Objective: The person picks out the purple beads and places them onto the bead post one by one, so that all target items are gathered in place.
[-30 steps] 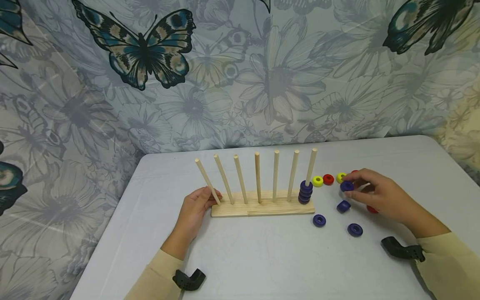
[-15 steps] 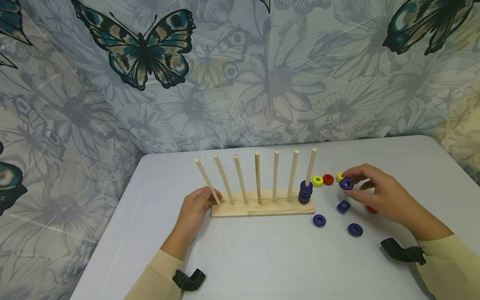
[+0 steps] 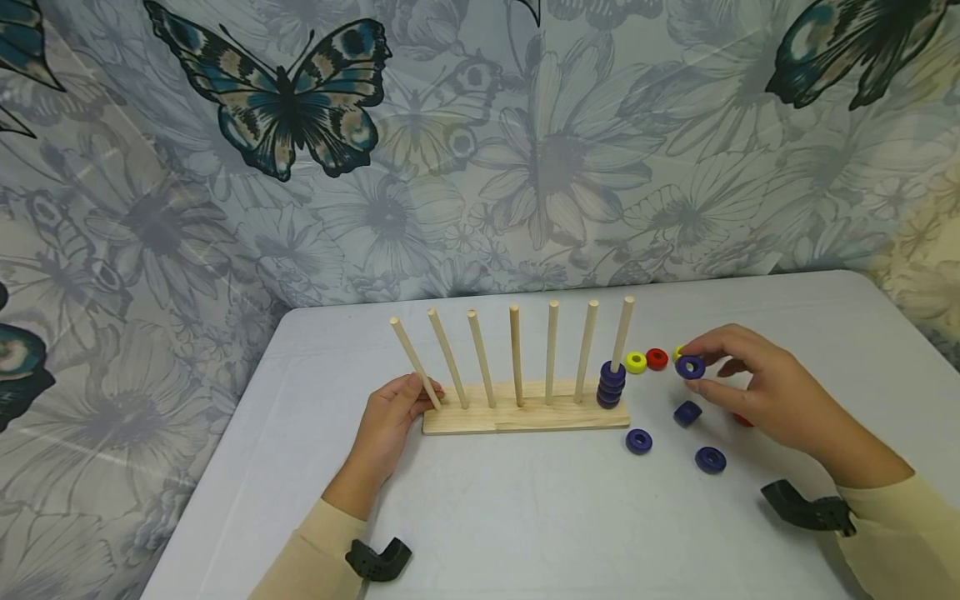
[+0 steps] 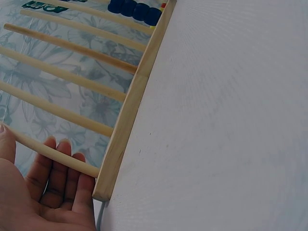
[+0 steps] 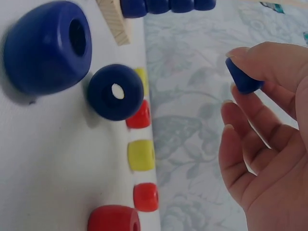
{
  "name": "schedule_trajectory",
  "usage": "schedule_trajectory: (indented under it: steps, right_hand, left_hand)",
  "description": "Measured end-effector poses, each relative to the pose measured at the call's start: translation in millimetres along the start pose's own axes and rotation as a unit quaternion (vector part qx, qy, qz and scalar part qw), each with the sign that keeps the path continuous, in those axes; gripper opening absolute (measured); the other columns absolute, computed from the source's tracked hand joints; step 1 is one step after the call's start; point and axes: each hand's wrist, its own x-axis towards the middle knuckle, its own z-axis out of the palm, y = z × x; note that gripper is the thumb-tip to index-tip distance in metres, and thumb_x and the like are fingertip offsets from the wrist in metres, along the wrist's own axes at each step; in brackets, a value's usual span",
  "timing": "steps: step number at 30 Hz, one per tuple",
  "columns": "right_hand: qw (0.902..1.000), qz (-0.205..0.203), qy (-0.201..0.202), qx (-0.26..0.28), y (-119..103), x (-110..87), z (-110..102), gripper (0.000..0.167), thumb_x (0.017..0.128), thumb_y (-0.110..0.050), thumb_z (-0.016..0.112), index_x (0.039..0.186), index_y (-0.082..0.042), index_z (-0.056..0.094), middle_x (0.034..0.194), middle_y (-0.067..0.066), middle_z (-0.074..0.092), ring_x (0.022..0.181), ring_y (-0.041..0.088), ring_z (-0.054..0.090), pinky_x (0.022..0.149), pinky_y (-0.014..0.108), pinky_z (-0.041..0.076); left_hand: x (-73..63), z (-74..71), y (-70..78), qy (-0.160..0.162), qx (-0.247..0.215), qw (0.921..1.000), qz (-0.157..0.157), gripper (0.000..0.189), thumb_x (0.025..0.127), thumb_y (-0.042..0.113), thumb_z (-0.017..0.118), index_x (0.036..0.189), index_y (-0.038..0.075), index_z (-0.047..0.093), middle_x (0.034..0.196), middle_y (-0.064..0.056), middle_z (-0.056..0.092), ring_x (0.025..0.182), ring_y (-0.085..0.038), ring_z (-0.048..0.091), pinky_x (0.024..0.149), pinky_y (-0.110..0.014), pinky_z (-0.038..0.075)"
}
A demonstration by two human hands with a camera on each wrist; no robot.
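A wooden stand [image 3: 525,417] with a row of upright pegs sits mid-table. Four-fingered contact shows at its left end, where my left hand [image 3: 390,421] holds the outermost peg [image 4: 57,155] between thumb and fingers. On the rightmost peg [image 3: 624,329] blue beads [image 3: 611,387] are stacked. To the right of the stand, my right hand [image 3: 757,387] pinches one blue bead [image 3: 690,367] between thumb and index finger, above the table. The right wrist view shows this bead [image 5: 243,77] from the side, the other fingers loosely bent.
Loose blue beads [image 3: 710,460] lie on the white table [image 3: 525,517], one of them [image 3: 687,413] standing on its side. Behind them are a yellow bead [image 3: 635,362] and a red bead [image 3: 657,359]; others are partly hidden by my right hand. Patterned fabric [image 3: 450,167] hangs behind.
My right hand has shifted slightly left and up with the blue bead, whose hole has turned more toward the head camera. My left hand and the stand have stayed still.
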Motion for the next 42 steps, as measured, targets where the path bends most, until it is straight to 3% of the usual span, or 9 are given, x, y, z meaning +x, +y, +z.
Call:
schedule_trajectory:
  steps: [23,34,42]
  right_hand:
    - [0.9971,-0.064,0.027,0.032,-35,4.0,-9,0.066,0.07,0.023,0.09,0.124,-0.011,0.075,0.119,-0.002,0.069,0.11,0.005,0.059,0.087,0.01,0.05]
    - [0.9923,-0.092,0.045,0.069,-49,6.0,-15,0.073,0.062,0.033,0.085,0.125,-0.002,0.072,0.12,0.001,0.068,0.104,0.008,0.063,0.086,0.012,0.052]
    - [0.9908,-0.101,0.05,0.075,-54,7.1,-15,0.069,0.062,0.032,0.086,0.12,-0.003,0.074,0.119,0.001,0.069,0.106,0.01,0.062,0.086,0.014,0.051]
  left_hand:
    - [-0.7,0.2,0.2,-0.001,-0.006,1.0,0.005,0.042,0.117,0.024,0.057,0.117,-0.017,0.069,0.11,-0.017,0.073,0.11,-0.027,0.069,0.098,-0.034,0.059]
    - [-0.4,0.6,0.8,0.0,-0.01,0.9999,0.004,0.042,0.117,0.024,0.057,0.117,-0.016,0.07,0.11,-0.017,0.073,0.109,-0.026,0.07,0.098,-0.034,0.059]
    - [-0.2,0.3,0.0,-0.002,-0.012,0.9999,0.006,0.042,0.117,0.023,0.056,0.117,-0.016,0.07,0.111,-0.017,0.073,0.108,-0.025,0.07,0.098,-0.034,0.059]
